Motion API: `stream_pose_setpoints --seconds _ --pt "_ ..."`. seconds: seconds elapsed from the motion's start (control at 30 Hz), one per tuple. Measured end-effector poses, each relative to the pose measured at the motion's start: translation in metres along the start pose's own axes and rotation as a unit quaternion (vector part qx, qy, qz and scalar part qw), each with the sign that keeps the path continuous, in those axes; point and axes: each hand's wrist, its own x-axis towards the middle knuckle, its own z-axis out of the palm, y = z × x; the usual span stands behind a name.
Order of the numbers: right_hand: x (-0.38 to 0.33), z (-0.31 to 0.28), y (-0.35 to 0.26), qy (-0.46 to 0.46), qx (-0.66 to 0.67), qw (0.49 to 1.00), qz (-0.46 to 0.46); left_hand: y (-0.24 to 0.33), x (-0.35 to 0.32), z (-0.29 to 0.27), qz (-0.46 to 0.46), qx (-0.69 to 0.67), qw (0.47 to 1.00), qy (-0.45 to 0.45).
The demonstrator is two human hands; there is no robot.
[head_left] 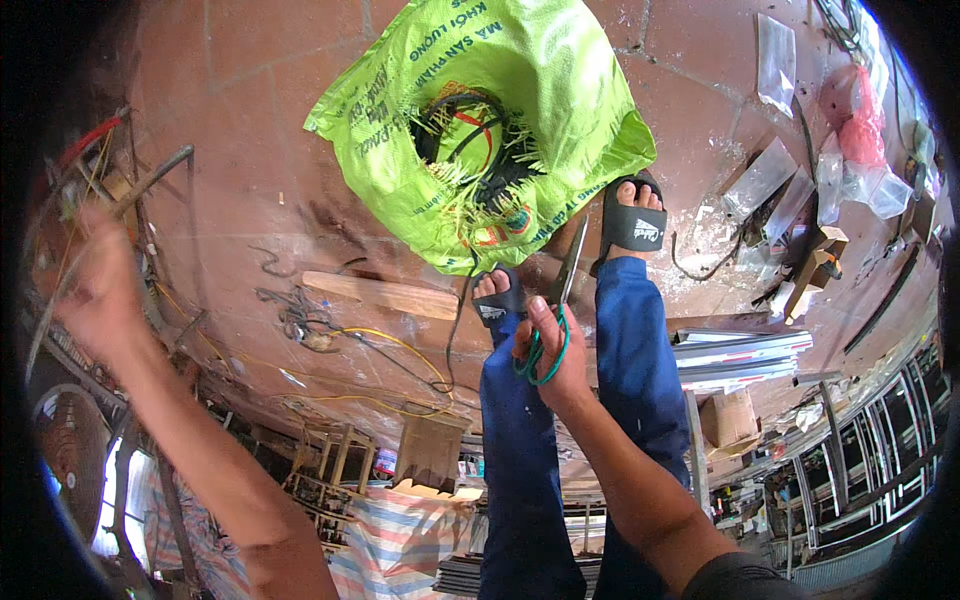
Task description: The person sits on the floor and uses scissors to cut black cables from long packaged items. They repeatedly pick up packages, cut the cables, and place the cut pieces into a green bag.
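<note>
My right hand (566,368) is closed round the green-handled scissors (572,265), with the blades pointing up toward the bag and looking nearly closed. Just beyond their tip stands a bright green woven sack (575,90) with printing and a frayed, rolled-out mouth. Inside its opening lie black cords (468,110) and a red strip. My left hand (100,285) is raised at the far left, smeared by motion. Close to it are a curved grey-brown rod (155,178) and thin cords; whether the fingers grip any of them cannot be made out.
My sandalled feet (636,215) stand at the sack's near edge. A wooden board (380,294), tangled dark wire (305,318) and a yellow cord (400,345) lie on the tiled floor. At right are clear plastic sleeves (760,178), a pink bag (862,130) and stacked metal profiles (740,355).
</note>
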Motion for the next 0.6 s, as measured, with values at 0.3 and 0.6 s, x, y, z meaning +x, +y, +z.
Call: stream_pose_setpoints --seconds 0.3,0.6 --pt "0.007 0.008 -0.007 0.030 -0.014 0.999 -0.001 -0.319 0.005 -0.174 -0.227 0.631 0.738 -0.073" --pt "0.006 0.006 -0.011 0.019 0.017 0.999 0.028 -0.420 0.074 -0.245 0.038 0.801 0.574 0.163"
